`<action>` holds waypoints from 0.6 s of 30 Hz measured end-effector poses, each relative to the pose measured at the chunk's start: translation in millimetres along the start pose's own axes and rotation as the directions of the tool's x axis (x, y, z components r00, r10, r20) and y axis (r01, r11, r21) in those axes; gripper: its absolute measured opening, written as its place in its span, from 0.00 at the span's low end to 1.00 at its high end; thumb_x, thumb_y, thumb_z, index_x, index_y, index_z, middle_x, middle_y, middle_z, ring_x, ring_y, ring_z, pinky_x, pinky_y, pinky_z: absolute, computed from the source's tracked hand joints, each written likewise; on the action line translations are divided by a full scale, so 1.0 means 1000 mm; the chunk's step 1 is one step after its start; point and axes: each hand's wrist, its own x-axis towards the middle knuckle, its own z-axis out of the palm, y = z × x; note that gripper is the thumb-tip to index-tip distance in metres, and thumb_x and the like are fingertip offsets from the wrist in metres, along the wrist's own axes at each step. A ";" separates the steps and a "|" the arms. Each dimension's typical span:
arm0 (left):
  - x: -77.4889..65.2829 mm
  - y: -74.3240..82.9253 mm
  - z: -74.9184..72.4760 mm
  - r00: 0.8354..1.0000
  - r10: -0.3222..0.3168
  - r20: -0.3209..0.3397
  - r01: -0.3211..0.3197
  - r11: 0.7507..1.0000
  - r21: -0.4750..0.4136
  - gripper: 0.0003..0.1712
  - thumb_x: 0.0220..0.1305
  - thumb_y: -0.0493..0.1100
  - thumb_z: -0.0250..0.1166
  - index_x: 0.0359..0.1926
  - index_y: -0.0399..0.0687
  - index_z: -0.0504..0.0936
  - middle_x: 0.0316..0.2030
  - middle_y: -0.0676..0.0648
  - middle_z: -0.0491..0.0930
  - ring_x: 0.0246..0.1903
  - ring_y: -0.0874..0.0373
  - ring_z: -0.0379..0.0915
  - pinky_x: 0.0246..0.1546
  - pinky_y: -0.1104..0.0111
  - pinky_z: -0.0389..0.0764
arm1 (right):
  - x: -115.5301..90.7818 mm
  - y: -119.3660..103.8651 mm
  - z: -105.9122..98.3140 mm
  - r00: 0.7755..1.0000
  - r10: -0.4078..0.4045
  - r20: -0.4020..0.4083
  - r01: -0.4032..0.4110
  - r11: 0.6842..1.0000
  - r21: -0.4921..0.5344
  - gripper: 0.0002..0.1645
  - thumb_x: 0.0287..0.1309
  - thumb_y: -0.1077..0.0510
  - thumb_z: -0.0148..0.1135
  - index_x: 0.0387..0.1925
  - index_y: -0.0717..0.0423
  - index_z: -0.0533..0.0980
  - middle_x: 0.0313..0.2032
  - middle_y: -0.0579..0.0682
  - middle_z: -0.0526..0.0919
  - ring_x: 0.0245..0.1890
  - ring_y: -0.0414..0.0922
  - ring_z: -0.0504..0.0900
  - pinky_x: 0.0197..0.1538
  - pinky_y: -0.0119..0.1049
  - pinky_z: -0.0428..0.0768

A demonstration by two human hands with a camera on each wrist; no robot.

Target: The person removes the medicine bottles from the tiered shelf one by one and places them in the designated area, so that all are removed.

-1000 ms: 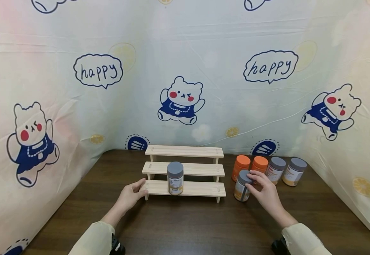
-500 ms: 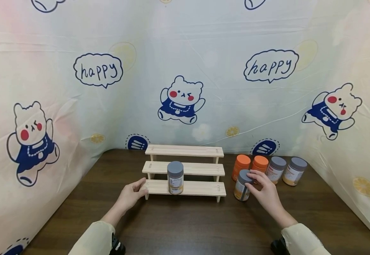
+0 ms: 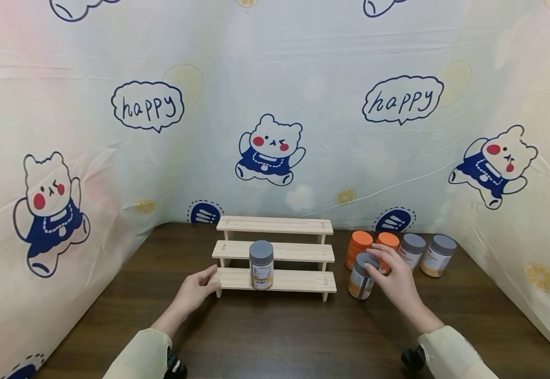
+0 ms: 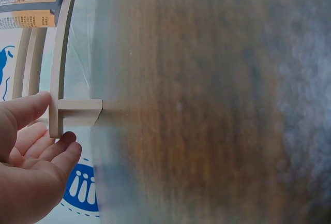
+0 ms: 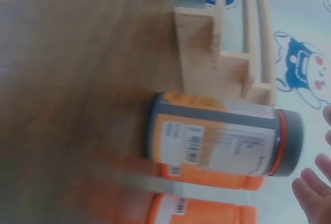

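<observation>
My left hand point(image 3: 191, 292) holds the left end of the lowest step of a three-tier wooden shelf point(image 3: 298, 280). In the left wrist view the thumb lies on the board's upper face and the fingers curl beneath its end. A grey-lidded supplement jar point(image 3: 261, 267) stands upright on that lowest step. To the right of the shelf, another grey-lidded jar point(image 3: 361, 283) stands on the table, barcode side showing in the right wrist view. Beside its lid is my right hand point(image 3: 398, 276), fingers spread; the right wrist view shows a gap between fingertips point(image 5: 307, 180) and lid.
Behind the right-hand jar stand two orange jars point(image 3: 359, 245) and two more grey-lidded jars point(image 3: 438, 255) in a row. A dark wooden table point(image 3: 275, 337) carries everything. Patterned cloth point(image 3: 275, 79) with cartoon bears hangs behind and at both sides.
My right hand has loosened from the jar's lid, its fingers lifting and spreading slightly. That jar stays in place. The left hand keeps its hold on the shelf.
</observation>
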 end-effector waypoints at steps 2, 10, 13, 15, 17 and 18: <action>0.000 0.000 0.000 1.000 0.001 0.002 -0.001 1.000 -0.001 0.31 0.63 0.38 0.59 0.65 0.33 0.62 0.63 0.36 0.61 0.63 0.43 0.54 0.57 0.52 0.60 | 0.005 -0.003 -0.001 1.000 -0.011 0.002 0.011 1.000 0.009 0.21 0.42 0.69 0.71 0.43 0.63 0.79 0.49 0.57 0.77 0.43 0.49 0.75 0.40 0.17 0.68; 0.001 0.000 0.000 1.000 0.007 -0.001 -0.007 1.000 -0.003 0.31 0.62 0.37 0.60 0.64 0.33 0.62 0.63 0.36 0.61 0.63 0.43 0.54 0.57 0.52 0.60 | 0.028 -0.018 -0.001 1.000 -0.030 0.004 0.030 0.999 -0.012 0.21 0.45 0.65 0.70 0.45 0.62 0.79 0.51 0.56 0.76 0.50 0.51 0.74 0.47 0.45 0.73; 0.001 0.000 0.000 1.000 0.005 -0.001 -0.005 1.000 -0.002 0.31 0.62 0.37 0.60 0.64 0.33 0.62 0.62 0.36 0.61 0.63 0.43 0.54 0.57 0.52 0.61 | 0.035 -0.026 0.004 0.999 -0.052 0.007 0.052 0.999 0.002 0.21 0.46 0.65 0.70 0.46 0.60 0.79 0.51 0.55 0.76 0.48 0.50 0.75 0.44 0.45 0.74; 0.001 0.000 0.001 1.000 0.003 -0.002 -0.003 1.000 0.002 0.31 0.63 0.37 0.60 0.64 0.33 0.62 0.62 0.36 0.61 0.63 0.43 0.54 0.57 0.52 0.61 | 0.039 -0.032 0.007 0.998 -0.064 0.021 0.064 0.998 0.030 0.22 0.46 0.65 0.70 0.47 0.60 0.78 0.51 0.54 0.76 0.49 0.49 0.74 0.45 0.46 0.75; 0.000 0.000 0.001 1.000 0.001 -0.002 -0.001 1.000 0.007 0.31 0.63 0.37 0.60 0.64 0.33 0.62 0.62 0.36 0.61 0.62 0.43 0.54 0.57 0.52 0.61 | 0.042 -0.037 0.012 0.996 -0.078 0.041 0.075 0.995 0.064 0.22 0.48 0.65 0.69 0.48 0.59 0.78 0.52 0.53 0.75 0.50 0.48 0.74 0.46 0.46 0.74; 0.000 0.000 0.001 1.000 0.000 -0.002 0.000 1.000 0.008 0.31 0.63 0.38 0.60 0.64 0.33 0.62 0.62 0.36 0.61 0.62 0.43 0.54 0.57 0.52 0.61 | 0.044 -0.040 0.015 0.995 -0.090 0.048 0.086 0.993 0.078 0.22 0.48 0.65 0.69 0.48 0.59 0.77 0.52 0.54 0.75 0.50 0.49 0.73 0.47 0.47 0.74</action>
